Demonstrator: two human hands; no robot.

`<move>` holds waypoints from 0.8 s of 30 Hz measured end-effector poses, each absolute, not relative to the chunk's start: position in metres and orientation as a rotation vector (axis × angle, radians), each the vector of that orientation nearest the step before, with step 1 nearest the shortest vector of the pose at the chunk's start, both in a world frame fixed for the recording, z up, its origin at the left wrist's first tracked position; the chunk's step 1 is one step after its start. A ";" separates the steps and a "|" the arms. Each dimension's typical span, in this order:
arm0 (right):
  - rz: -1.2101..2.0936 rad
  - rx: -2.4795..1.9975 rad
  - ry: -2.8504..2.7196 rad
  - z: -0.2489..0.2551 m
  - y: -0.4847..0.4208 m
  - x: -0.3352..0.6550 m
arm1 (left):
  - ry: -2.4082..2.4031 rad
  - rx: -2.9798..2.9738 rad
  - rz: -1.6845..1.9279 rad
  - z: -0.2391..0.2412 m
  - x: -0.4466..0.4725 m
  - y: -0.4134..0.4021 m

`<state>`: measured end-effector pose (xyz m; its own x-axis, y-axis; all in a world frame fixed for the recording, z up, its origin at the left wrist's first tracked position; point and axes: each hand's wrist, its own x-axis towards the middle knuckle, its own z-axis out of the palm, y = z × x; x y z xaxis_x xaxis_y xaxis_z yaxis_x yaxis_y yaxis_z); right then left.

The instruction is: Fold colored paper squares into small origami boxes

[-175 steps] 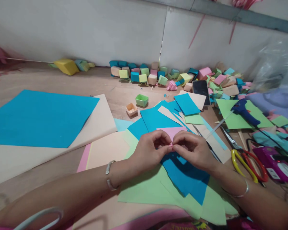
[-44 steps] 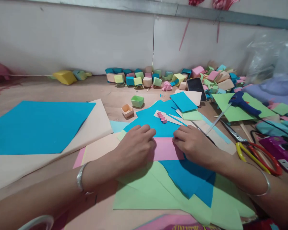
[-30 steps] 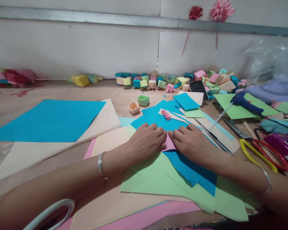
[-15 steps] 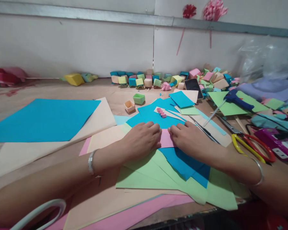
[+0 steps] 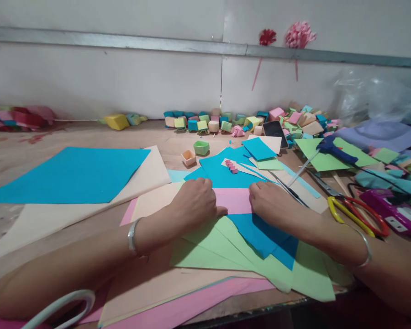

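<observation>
A pink strip of paper [image 5: 234, 202] lies flat between my two hands over blue and green sheets. My left hand [image 5: 193, 202] is closed on its left end, fingers curled, the thumb stretched along the lower edge. Closed on the right end is my right hand [image 5: 276, 204], with the fingertips bent down out of sight. Just beyond the strip, a small zigzag-folded pink piece [image 5: 231, 167] rests on a pale paper offcut over a blue sheet [image 5: 214, 169]. Pale green sheets [image 5: 212, 251] spread below my hands.
Scissors [image 5: 356, 212] with yellow and red handles and a blue glue gun [image 5: 335, 148] lie at right, beside a purple power socket [image 5: 393, 210]. Small paper boxes [image 5: 201, 147] stand beyond the sheets. A large blue sheet [image 5: 71, 176] lies at left.
My left hand has slid left along the pink strip and the right hand slightly right, so more of the strip shows between them. The camera view has tilted a little upward.
</observation>
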<state>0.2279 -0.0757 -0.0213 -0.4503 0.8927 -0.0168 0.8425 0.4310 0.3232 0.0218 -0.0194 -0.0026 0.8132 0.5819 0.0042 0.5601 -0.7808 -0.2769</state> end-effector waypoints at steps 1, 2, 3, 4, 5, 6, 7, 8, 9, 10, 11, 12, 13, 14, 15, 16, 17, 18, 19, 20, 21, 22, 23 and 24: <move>0.391 1.524 2.478 -0.020 -0.075 0.228 | -0.907 -2.723 0.097 -0.002 0.020 -0.018; 0.383 1.521 2.458 -0.019 -0.075 0.228 | -0.933 -2.712 0.064 -0.001 0.018 -0.016; 0.378 1.514 2.441 -0.018 -0.075 0.228 | -0.954 -2.700 0.013 0.000 0.017 -0.013; 0.376 1.504 2.431 -0.018 -0.074 0.228 | -0.975 -2.685 -0.056 0.000 0.017 -0.010; 0.377 1.497 2.430 -0.017 -0.074 0.228 | -0.995 -2.670 -0.140 -0.001 0.016 -0.006; 0.384 1.504 2.431 -0.016 -0.075 0.228 | -1.014 -2.661 -0.230 -0.002 0.017 -0.001; 0.395 1.525 2.434 -0.015 -0.075 0.228 | -1.024 -2.669 -0.315 -0.005 0.018 0.003; 0.404 1.549 2.440 -0.015 -0.075 0.228 | -1.035 -2.701 -0.383 -0.008 0.019 0.008; 0.411 1.569 2.449 -0.014 -0.076 0.228 | -1.047 -2.764 -0.426 -0.011 0.020 0.012; 0.413 1.584 2.457 -0.013 -0.075 0.229 | -1.050 -2.850 -0.441 -0.015 0.021 0.015; 0.407 1.597 2.457 -0.011 -0.075 0.230 | -1.050 -2.929 -0.445 -0.018 0.021 0.018; 0.391 1.615 2.452 -0.010 -0.074 0.232 | -1.053 -2.994 -0.447 -0.020 0.022 0.019; 0.362 1.646 2.446 -0.008 -0.072 0.234 | -1.065 -3.046 -0.451 -0.022 0.022 0.020; 0.319 1.691 2.442 -0.007 -0.070 0.237 | -1.092 -3.084 -0.459 -0.022 0.022 0.020; 0.262 1.747 2.447 -0.006 -0.066 0.240 | -1.130 -3.111 -0.469 -0.022 0.022 0.019; 0.187 1.802 2.470 -0.006 -0.063 0.243 | -1.170 -3.136 -0.477 -0.022 0.022 0.019; 0.098 1.844 2.512 -0.006 -0.060 0.246 | -1.207 -3.156 -0.485 -0.021 0.022 0.018; -0.004 1.870 2.561 -0.007 -0.057 0.248 | -1.231 -3.171 -0.492 -0.020 0.023 0.018; -0.106 1.891 2.605 -0.008 -0.054 0.250 | -1.246 -3.182 -0.500 -0.019 0.023 0.017; -0.204 1.912 2.638 -0.010 -0.052 0.251 | -1.252 -3.192 -0.507 -0.019 0.023 0.017; -0.296 1.931 2.659 -0.011 -0.050 0.251 | -1.256 -3.205 -0.514 -0.019 0.023 0.017; -0.375 1.949 2.671 -0.013 -0.050 0.251 | -1.263 -3.221 -0.515 -0.019 0.023 0.017; -0.441 1.966 2.674 -0.015 -0.049 0.251 | -1.278 -3.237 -0.514 -0.020 0.023 0.017; -0.497 1.973 2.677 -0.016 -0.049 0.251 | -1.300 -3.253 -0.514 -0.021 0.023 0.016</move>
